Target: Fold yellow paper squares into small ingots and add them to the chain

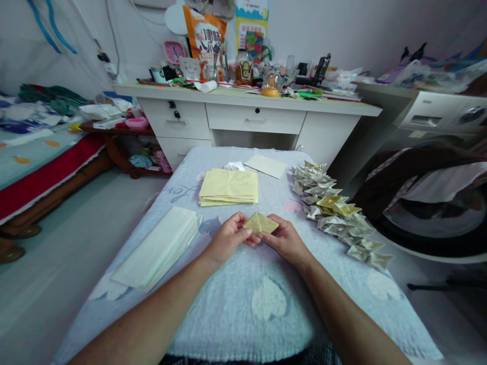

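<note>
A folded piece of yellow paper point(261, 223), shaped like a flat triangle with pointed ends, is held up over the table. My left hand point(230, 235) is closed on its left corner, thumb in front. My right hand point(288, 239) pinches the right side, with its thumb at the lower edge. Just beyond my hands lies a stack of yellow paper sheets point(228, 186). Left of my left arm is a pile of long pale folded paper point(162, 248). Rows of folded paper pieces point(335, 205), grey and yellow with pointed tips, stand along the right side.
A light blue patterned cloth point(243, 299) covers the table. Near its far edge lie a cream sheet point(266, 166) and a crumpled white tissue point(235, 166). Behind stands a white desk point(254, 119) crowded with items. A washing machine point(437, 152) is at right, a bed point(45, 157) at left.
</note>
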Demonstrator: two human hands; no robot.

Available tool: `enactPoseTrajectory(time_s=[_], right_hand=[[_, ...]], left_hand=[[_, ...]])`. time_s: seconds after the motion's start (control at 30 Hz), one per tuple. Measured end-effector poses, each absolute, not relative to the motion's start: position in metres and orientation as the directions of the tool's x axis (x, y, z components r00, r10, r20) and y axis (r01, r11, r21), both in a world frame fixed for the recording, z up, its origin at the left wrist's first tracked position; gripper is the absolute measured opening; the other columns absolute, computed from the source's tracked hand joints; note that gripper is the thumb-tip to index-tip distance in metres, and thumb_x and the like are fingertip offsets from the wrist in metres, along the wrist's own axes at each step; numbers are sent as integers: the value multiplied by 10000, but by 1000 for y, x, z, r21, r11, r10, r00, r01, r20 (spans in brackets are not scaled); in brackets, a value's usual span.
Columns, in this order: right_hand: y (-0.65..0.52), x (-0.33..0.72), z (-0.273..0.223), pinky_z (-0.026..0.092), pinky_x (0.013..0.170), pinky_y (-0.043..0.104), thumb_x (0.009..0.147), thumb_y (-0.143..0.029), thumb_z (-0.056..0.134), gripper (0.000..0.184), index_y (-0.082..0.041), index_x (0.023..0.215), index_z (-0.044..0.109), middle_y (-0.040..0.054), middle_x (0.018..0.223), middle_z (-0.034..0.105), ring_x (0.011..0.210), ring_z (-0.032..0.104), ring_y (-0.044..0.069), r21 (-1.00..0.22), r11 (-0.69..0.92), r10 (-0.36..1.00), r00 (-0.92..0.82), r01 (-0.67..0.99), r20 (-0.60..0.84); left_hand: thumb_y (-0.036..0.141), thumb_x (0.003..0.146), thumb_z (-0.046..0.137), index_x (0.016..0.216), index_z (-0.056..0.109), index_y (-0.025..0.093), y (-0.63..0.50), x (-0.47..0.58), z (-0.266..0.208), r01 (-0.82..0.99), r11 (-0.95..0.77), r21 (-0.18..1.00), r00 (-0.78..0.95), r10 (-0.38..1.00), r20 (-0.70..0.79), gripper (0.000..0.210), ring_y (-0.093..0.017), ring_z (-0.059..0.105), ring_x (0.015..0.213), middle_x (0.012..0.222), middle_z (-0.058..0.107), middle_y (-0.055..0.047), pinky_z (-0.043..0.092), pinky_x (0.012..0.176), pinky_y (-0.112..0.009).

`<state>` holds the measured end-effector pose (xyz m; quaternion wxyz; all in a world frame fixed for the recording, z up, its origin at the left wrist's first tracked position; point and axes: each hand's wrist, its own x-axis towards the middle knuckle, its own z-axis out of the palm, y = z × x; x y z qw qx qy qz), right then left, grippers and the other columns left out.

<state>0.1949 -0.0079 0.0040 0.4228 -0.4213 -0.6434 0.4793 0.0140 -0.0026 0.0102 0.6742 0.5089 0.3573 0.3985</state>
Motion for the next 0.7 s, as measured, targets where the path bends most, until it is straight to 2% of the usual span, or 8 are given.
enactPoseTrajectory(time_s=[0.1,0.2,0.3,0.37,0.47,0.6,0.7], right_hand=[[-9,193,5,380,594,234,782,-423,636,257,-182,778,546,-29,680,525,625,475,116,-975,189,943,-298,113,149],[-10,193,7,362,614,243,818,-304,583,145,-185,741,552,-15,698,513,654,469,126,-906,320,935,-247,278,255],[-9,194,8,355,700,274,802,-154,541,76,-189,737,557,9,743,528,755,482,156,-712,474,880,-256,518,400],[-9,194,7,339,728,292,778,-110,551,82,-189,759,563,22,770,538,793,470,173,-570,520,847,-296,636,441],[-10,195,5,321,716,298,773,-120,590,73,-186,792,566,36,800,542,797,447,184,-448,525,833,-329,723,445],[-11,195,5,308,722,303,744,-73,582,126,-185,802,572,43,828,543,824,437,195,-389,508,841,-345,768,418],[-11,196,7,307,738,306,730,-62,569,149,-185,813,584,43,850,549,854,438,200,-394,495,858,-363,774,363]], left_hand=[[277,805,589,867,425,179,-2,14,8,-125,120,985,443,895,-52,201,-104,606,589,703,622,15,444,535,-202],[223,800,582,906,455,183,-3,14,6,31,10,999,382,924,-21,171,-100,579,557,621,592,41,410,520,-191],[165,784,586,1010,508,195,-5,13,7,175,-149,973,314,945,88,242,-108,591,618,678,604,34,435,583,-209],[139,767,604,991,563,202,-6,13,8,220,-312,924,306,922,238,236,-134,614,786,841,622,-7,473,713,-250],[109,743,633,871,618,201,-7,11,10,285,-487,825,342,856,387,158,-166,575,1000,1012,593,-36,442,893,-298],[55,729,609,801,593,197,-5,10,8,349,-514,783,375,843,386,160,-160,572,995,1019,590,-33,434,898,-294],[40,743,563,782,557,195,-4,8,5,381,-513,769,407,840,359,160,-159,569,987,1003,588,-34,433,884,-289]])
